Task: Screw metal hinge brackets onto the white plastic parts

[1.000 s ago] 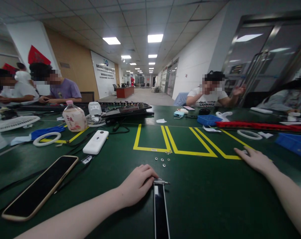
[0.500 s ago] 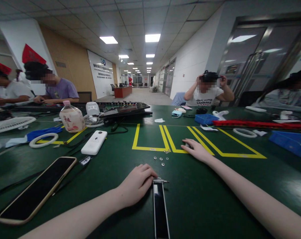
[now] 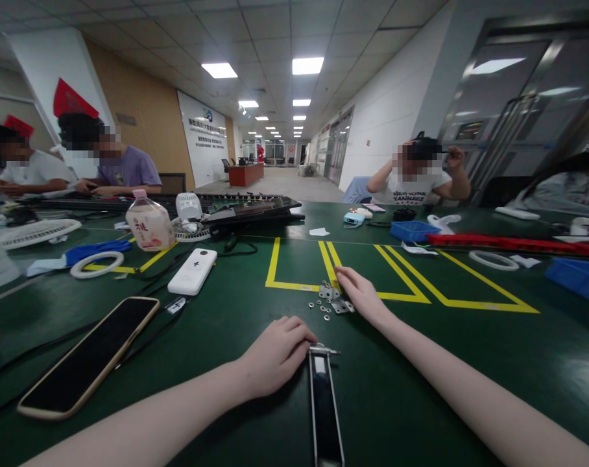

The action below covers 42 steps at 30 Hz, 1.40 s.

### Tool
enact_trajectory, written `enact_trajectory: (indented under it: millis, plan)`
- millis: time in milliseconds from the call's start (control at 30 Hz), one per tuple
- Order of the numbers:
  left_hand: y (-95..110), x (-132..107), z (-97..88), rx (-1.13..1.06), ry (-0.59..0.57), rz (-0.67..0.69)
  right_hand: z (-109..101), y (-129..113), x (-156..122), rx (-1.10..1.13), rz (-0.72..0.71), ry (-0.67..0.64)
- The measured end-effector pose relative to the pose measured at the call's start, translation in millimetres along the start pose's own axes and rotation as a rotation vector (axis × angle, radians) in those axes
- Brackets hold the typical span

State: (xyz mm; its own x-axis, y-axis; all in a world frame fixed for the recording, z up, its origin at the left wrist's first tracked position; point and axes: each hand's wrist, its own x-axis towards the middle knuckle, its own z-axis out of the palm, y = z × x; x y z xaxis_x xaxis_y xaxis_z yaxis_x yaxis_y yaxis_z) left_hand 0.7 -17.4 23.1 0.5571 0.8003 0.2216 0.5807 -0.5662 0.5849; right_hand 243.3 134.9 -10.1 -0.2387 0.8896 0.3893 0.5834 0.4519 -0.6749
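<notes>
Your left hand (image 3: 279, 353), palm down, grasps the far-left corner of the metal frame (image 3: 327, 408). Your right hand (image 3: 360, 292), beyond the frame, is released, fingers extended beside two brackets (image 3: 342, 305). Green bench (image 3: 411, 415) surface extends right of the frame; yellow tape (image 3: 406, 298) and a lit hall (image 3: 287, 180) lie beyond it.

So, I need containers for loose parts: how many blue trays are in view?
2. The farther tray sits by the left end of the red strip; the nearer tray is at the picture's right edge, partly cut off. Others may be hidden.
</notes>
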Motion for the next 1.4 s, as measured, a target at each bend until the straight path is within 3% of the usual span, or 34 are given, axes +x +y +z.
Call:
enact_trajectory:
  millis: [167, 333, 767, 900, 1100, 1233, 1400]
  plan:
    - [5.8, -3.2, -1.5, 0.062, -0.047, 0.035, -12.0, 17.7, 2.8, 0.067, 0.150, 0.172]
    - [8.0, -5.8, -1.5, 0.098, -0.065, 0.050, -12.3, 7.2, -2.4, 0.055, 0.113, 0.198]
    - [7.0, -7.6, -1.1, 0.125, -0.059, 0.098, -3.9, -30.2, -19.0, -0.288, -0.271, -0.066]
    - [8.9, -7.6, -1.6, 0.121, -0.076, 0.101, 1.3, -39.2, -23.6, -0.403, -0.312, -0.095]
    - [12.4, -8.8, -4.4, 0.075, -0.102, 0.095, -9.7, -11.1, -7.8, -0.550, -0.097, 0.055]
    - [13.9, -9.6, -4.1, 0.083, -0.119, 0.140, -14.4, 8.4, 3.0, -0.625, -0.023, -0.019]
    - [11.1, -8.3, -2.1, 0.031, -0.119, 0.130, -10.8, 6.4, 3.7, -0.670, -0.100, -0.132]
